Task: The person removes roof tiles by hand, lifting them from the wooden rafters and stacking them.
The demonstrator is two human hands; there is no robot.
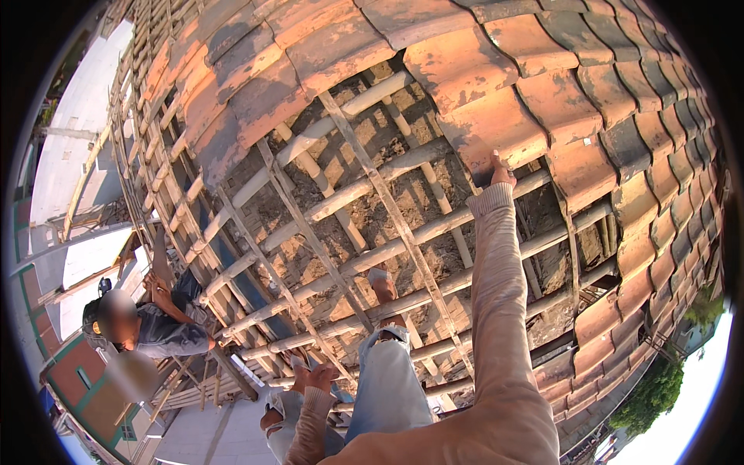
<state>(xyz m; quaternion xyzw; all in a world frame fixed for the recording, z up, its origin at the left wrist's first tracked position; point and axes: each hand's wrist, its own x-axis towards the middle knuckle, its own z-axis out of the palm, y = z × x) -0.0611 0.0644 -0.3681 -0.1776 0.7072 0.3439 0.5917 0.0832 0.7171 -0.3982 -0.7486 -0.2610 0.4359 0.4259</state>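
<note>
The orange roof tile [496, 124] sits at the lower edge of the tiled area, bare bamboo battens [372, 194] open below it. The right hand [500, 172] reaches up, arm straight, grip pinching the tile's lower edge. The left hand [314, 378] rests on a batten well below the tile; its grip cannot be told.

No packages, labels, signs or screens are showing anywhere in this view, from the upper left of the frame to the lower right.

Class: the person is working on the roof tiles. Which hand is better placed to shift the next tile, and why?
Probably the right hand: it already reaches the lifted tile. The left hand rests low on a batten, far from the tiles.
</note>
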